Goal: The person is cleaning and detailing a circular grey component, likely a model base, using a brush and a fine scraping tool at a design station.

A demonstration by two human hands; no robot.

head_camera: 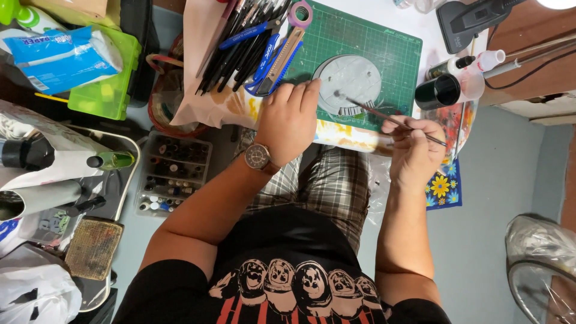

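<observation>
Cluttered on every side, the little work surface carries a green gridded cutting mat (384, 45) with barely any bare room around it. Starting at my left, a green plastic box (108, 90) and a clear compartment tray of small paint pots (171, 174) sit well out from the fingers, down off the surface. Nearer, a fan of dark-handled brushes and a blue-and-yellow utility knife (279, 60) lies just beyond the left fingertips.

My left hand (288, 123) rests flat, fingers together and extended, their tips pressing the near-left edge of the round grey disc (350, 81), which lies on the mat. It pins the disc rather than gripping it. My right hand (414, 150) is pinched closed on a thin red-handled paintbrush (390, 118), whose tip touches the disc just ahead of the left fingertips.

I judge the main risk to be the disc skating under the brush, since only fingertip pressure holds it; a slip would smear the stroke. Wet paint could also reach my left fingertips, so close to the bristles. Past my right fingers stands an open black round pot (438, 91) beside small dropper bottles (474, 63); a wide reach with the brush handle could tip them over the mat.
</observation>
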